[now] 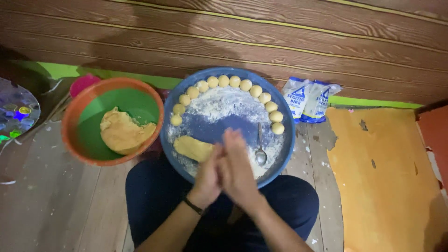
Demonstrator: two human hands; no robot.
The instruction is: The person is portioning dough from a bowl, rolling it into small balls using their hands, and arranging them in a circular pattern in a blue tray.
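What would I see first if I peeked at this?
The row of dough balls curving round the far rim of the floury blue tray, with a spoon lying in it. In front, the left hand and right hand press together. Left of the tray, an orange bowl holds a dough lump.

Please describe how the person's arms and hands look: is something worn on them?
Both forearms are bare, with no sleeves in view. The left hand has a thin dark band around its wrist. The right hand shows no ring, watch or glove.
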